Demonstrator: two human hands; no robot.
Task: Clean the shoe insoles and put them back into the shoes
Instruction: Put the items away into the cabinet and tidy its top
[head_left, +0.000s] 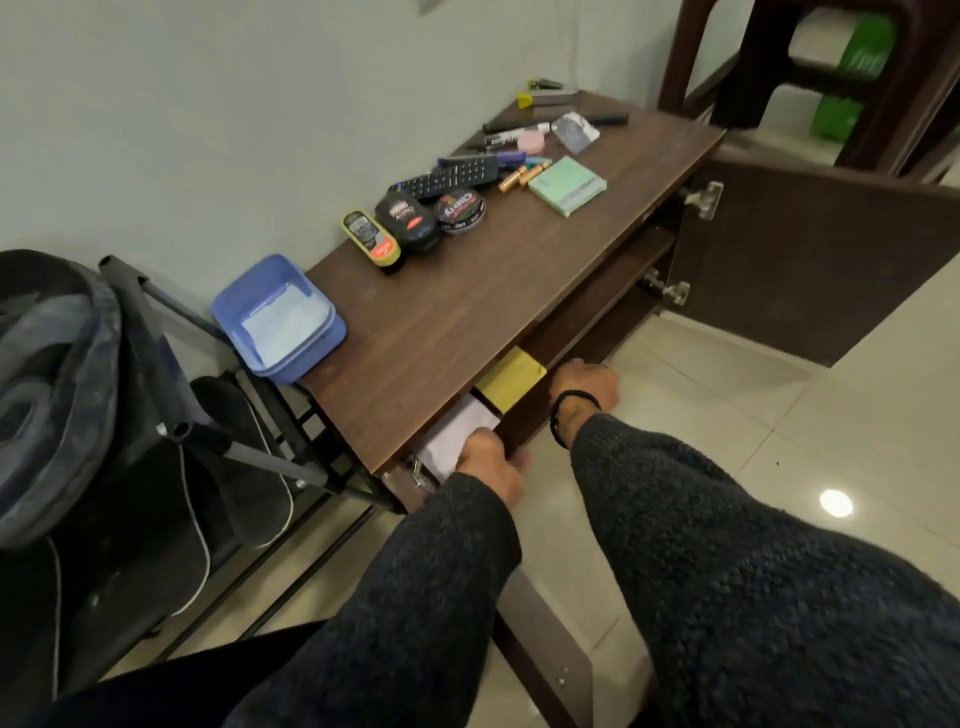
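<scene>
Stage: early, by the look of it; no insoles visible, cleaning and refitting remain. Your left hand (488, 457) grips the drawer (511, 382) edge; your right hand (587, 384) reaches past its front, grip indiscernible. Shoes (244, 452): on rack beside cabinet.

On the cabinet top (467, 312) a tub (278, 317) sat at the left end — bottles (387, 231), a remote (447, 176) and a pad (568, 186) farther right; a rack (218, 431) stood left.

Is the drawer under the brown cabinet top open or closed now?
Partly open: the drawer is pulled out, so a yellow box and white paper show inside.
</scene>
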